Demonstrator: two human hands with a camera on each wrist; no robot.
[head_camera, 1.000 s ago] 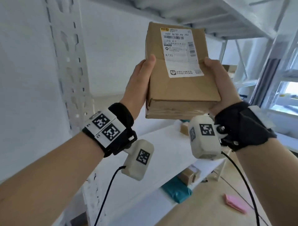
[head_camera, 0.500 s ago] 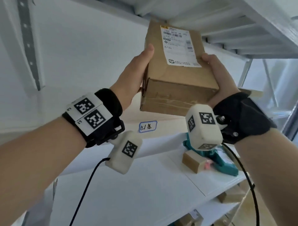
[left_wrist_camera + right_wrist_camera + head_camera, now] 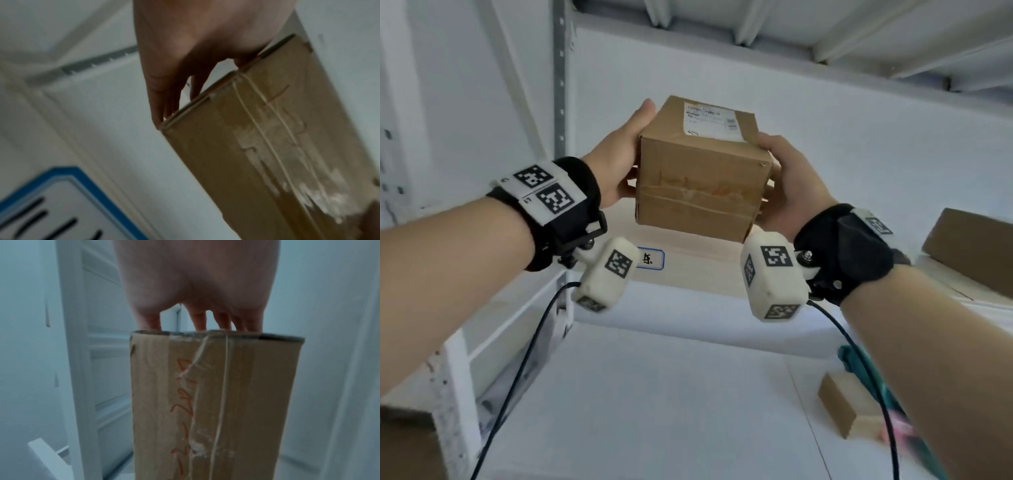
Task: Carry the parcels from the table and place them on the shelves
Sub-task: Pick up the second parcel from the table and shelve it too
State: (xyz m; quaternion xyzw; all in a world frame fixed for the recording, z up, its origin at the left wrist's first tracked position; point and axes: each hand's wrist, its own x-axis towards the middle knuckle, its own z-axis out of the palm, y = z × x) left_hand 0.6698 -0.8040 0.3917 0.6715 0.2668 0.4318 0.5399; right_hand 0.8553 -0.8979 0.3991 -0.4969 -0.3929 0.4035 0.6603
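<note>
While both arms reach up in the head view, the left hand (image 3: 616,161) and right hand (image 3: 792,192) clasp the brown cardboard parcel (image 3: 702,178) above the white metal shelf (image 3: 688,394), the left wrist view shows fingers (image 3: 162,91) flat along its edge, and the right wrist view shows fingers (image 3: 199,319) curled behind its top.

A small white label (image 3: 650,259) with a blue border sits on the cream front edge of the upper shelf (image 3: 705,270), towards its left end; it carries a black handwritten character, only partly visible; in the left wrist view the same label (image 3: 61,203) fills the lower left corner, blurred, with several black strokes. Behind everything stands a plain white wall (image 3: 859,154). On the lower shelf (image 3: 654,394), near its right edge, lies a teal object (image 3: 847,359), mostly hidden; just in front of it is a pink thing (image 3: 897,431), too blurred to name.
</note>
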